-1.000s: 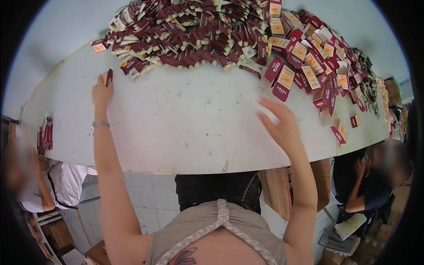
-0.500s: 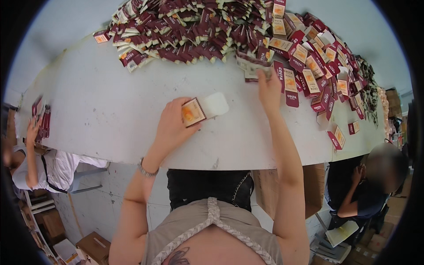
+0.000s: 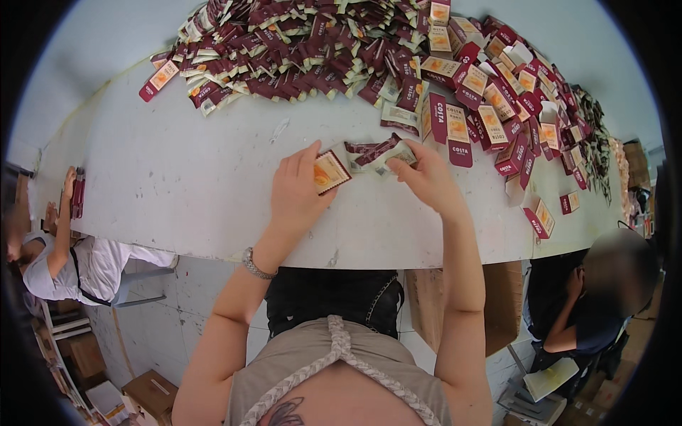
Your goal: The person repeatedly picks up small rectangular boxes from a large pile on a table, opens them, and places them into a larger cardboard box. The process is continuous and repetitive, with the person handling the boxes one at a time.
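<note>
My left hand (image 3: 300, 190) is closed round a small maroon and cream carton (image 3: 332, 172) with an orange picture on it, above the middle of the white table. Pinched in my right hand (image 3: 432, 181) are a few maroon and cream sachets (image 3: 378, 153), their near ends right beside the carton's right-hand end. Whether any sachet tip is inside the carton, I cannot tell. Beyond my hands spreads a big heap of the same sachets (image 3: 284, 64). Just past my right hand lies one loose sachet (image 3: 400, 118) at the heap's edge.
Many matching cartons (image 3: 497, 113) are piled at the back right of the table (image 3: 177, 177). One carton (image 3: 159, 80) lies far left. Seated at the left is a person (image 3: 50, 248) beside several cartons, and another person (image 3: 590, 305) sits at the right. A cardboard box (image 3: 501, 305) stands below the table edge.
My right hand has come nearer from the heap, bringing sachets to the carton's end. My left hand has shifted slightly right with the carton. Another carton now shows at the far left.
</note>
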`<state>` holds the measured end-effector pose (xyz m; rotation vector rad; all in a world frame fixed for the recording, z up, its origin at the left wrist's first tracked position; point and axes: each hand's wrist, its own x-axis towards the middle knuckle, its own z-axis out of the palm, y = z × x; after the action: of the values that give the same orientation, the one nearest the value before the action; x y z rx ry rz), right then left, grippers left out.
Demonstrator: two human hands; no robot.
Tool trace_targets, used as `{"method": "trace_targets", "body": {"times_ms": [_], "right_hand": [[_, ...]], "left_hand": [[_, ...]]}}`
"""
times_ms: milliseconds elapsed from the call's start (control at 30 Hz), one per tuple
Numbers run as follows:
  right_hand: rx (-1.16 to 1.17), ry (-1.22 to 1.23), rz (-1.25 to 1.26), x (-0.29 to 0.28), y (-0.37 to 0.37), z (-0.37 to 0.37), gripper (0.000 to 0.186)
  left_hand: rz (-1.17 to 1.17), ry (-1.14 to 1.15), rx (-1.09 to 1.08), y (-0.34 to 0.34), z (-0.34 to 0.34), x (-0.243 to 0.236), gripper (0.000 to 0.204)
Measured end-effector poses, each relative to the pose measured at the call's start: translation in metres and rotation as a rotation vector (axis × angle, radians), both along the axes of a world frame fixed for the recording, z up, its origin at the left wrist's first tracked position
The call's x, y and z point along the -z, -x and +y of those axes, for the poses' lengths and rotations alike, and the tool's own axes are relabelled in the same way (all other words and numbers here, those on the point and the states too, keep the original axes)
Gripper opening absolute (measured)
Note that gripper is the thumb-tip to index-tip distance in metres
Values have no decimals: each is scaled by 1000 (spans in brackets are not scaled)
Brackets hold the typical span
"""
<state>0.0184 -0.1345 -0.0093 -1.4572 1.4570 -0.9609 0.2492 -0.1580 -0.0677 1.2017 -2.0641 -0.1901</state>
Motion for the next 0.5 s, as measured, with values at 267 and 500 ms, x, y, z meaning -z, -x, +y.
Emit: {"method": "trace_targets", "body": {"times_ms": [267, 500], "right_hand": [[-64, 87, 55, -4, -20, -28, 32], [141, 590, 408, 45, -72, 6, 35]], "left_hand": [[130, -104, 102, 13, 10, -1, 76], [217, -192, 21, 6, 12, 2, 81]]}}
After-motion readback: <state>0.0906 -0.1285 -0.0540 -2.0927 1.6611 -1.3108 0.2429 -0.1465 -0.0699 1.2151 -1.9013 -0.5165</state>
